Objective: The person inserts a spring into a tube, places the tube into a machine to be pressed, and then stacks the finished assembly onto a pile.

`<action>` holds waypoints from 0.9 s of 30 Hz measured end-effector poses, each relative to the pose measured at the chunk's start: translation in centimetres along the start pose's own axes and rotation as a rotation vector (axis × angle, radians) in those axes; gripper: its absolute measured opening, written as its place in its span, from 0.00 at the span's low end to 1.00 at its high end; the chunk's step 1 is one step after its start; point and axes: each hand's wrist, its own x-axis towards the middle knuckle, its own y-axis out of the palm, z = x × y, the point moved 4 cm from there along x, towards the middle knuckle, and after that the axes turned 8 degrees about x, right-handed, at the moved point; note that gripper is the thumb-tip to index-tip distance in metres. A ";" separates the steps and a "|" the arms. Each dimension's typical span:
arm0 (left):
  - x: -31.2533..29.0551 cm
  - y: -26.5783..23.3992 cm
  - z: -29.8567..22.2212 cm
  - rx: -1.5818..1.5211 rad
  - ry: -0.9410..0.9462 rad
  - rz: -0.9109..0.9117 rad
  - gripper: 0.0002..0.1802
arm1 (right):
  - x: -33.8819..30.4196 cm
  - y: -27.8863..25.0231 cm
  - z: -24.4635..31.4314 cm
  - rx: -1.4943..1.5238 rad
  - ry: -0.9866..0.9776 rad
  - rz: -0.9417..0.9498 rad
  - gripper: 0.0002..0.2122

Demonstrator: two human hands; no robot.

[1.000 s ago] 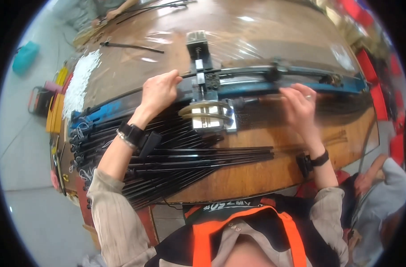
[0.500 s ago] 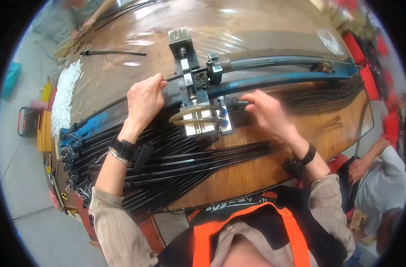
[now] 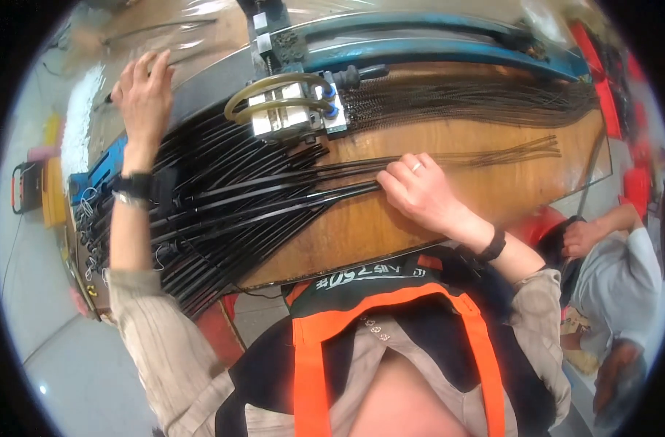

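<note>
My left hand [image 3: 144, 95] is raised over the far left of the table, fingers curled round a thin black rod whose dark end shows beside the hand; blur hides most of it. My right hand [image 3: 420, 191] is pinched on the ends of black rods [image 3: 347, 192] at the middle of the table, and how many it grips is hidden. Those rods belong to a large pile [image 3: 223, 211] fanning out to the left, with white loops at their far ends. Beyond the pile stands a metal clamping fixture [image 3: 283, 116] with curved yellowish hoses [image 3: 274, 81].
A blue rail [image 3: 434, 51] runs right from the fixture. Below it lie a bundle of long dark coils [image 3: 478, 102] and a black-handled piece [image 3: 358, 75]. White strips [image 3: 83, 116] are heaped at the far left. At right sits another person [image 3: 609, 269], near red bins [image 3: 602, 120].
My left hand has moved left, away from the fixture. My right hand has come down from beside the fixture onto the rods. The whole view has shifted, with the fixture now higher.
</note>
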 end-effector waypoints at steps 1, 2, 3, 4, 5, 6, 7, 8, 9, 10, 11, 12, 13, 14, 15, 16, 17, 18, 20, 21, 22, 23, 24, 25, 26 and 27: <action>-0.8 -1.2 -1.9 -0.071 -0.086 0.115 0.05 | -0.4 0.0 -0.8 0.025 0.000 -0.037 0.13; -1.3 -3.9 -5.2 -0.198 -0.061 0.194 0.03 | -0.9 0.0 -1.4 0.054 0.000 -0.075 0.14; -2.0 -7.7 -8.5 -0.406 -0.038 0.159 0.02 | -0.8 0.1 -1.6 0.064 -0.018 -0.082 0.14; -2.6 -11.0 -12.4 -0.458 0.046 0.286 0.03 | -0.7 -0.2 -1.9 0.068 -0.025 -0.149 0.14; -3.6 -13.8 -15.7 -0.578 0.016 0.294 0.05 | -0.2 -0.7 -1.6 0.072 -0.051 -0.225 0.14; -4.4 -14.9 -18.5 -0.773 -0.084 0.281 0.10 | 0.3 -1.4 -1.4 0.075 -0.079 -0.302 0.14; -3.9 -15.5 -20.6 -0.746 -0.115 0.293 0.15 | 1.0 -1.5 -1.1 0.084 -0.119 -0.319 0.14; -3.4 -15.2 -21.6 -0.692 -0.098 0.365 0.17 | 1.3 -2.2 -0.5 0.070 -0.110 -0.304 0.14; -3.1 -14.9 -21.7 -0.641 -0.083 0.433 0.19 | 1.4 -2.9 0.0 0.052 -0.100 -0.289 0.13; -2.9 -14.9 -21.3 -0.623 -0.091 0.414 0.19 | 1.3 -3.4 -0.2 0.028 -0.080 -0.272 0.13; -2.8 -15.2 -20.7 -0.650 -0.091 0.426 0.19 | 0.7 -4.1 -1.1 0.021 -0.105 -0.282 0.13; -2.3 -15.5 -20.2 -0.683 -0.088 0.428 0.20 | -0.4 -5.5 -2.9 -0.006 -0.080 -0.329 0.12; -1.7 -15.6 -19.8 -0.721 -0.076 0.429 0.21 | -1.2 -6.6 -4.3 -0.035 -0.048 -0.381 0.11; -0.9 -15.6 -19.6 -0.712 -0.075 0.405 0.21 | -2.4 -6.5 -4.8 -0.054 -0.062 -0.392 0.11; -0.1 -15.6 -19.8 -0.702 -0.024 0.420 0.21 | -4.2 -5.9 -5.3 -0.143 0.003 -0.433 0.11; 0.4 -16.1 -19.9 -0.692 0.024 0.447 0.21 | -5.1 -5.9 -5.4 -0.221 0.071 -0.471 0.12; 0.9 -16.6 -19.9 -0.680 0.071 0.477 0.21 | -5.4 -6.2 -5.8 -0.229 0.064 -0.476 0.12; 1.5 -16.7 -19.4 -0.674 0.074 0.464 0.21 | -5.2 -6.5 -6.2 -0.185 0.058 -0.507 0.12; 2.5 -17.3 -17.8 -0.676 0.067 0.389 0.18 | -4.8 -7.0 -6.9 -0.087 0.043 -0.563 0.13; 3.1 -17.6 -16.9 -0.695 0.072 0.350 0.17 | -5.0 -7.6 -7.9 -0.100 0.050 -0.561 0.13; 4.3 -18.3 -15.0 -0.660 0.050 0.274 0.15 | -5.1 -8.8 -9.4 -0.163 0.064 -0.649 0.12; 5.7 -19.1 -12.6 -0.623 0.022 0.198 0.14 | -4.9 -9.7 -10.6 -0.225 0.072 -0.732 0.13; 6.6 -19.8 -10.4 -0.550 -0.009 0.135 0.14 | -4.4 -9.5 -11.1 -0.227 0.071 -0.728 0.13; 7.6 -19.9 -8.2 -0.487 -0.035 0.064 0.14 | -4.4 -9.2 -12.5 -0.135 0.271 -0.702 0.12; 8.7 -20.3 -5.9 -0.422 -0.038 -0.016 0.14 | -4.0 -8.9 -13.7 -0.032 0.468 -0.675 0.11; 9.2 -20.7 -3.8 -0.353 -0.042 -0.090 0.14 | -2.0 -8.2 -14.0 0.155 0.499 -0.635 0.11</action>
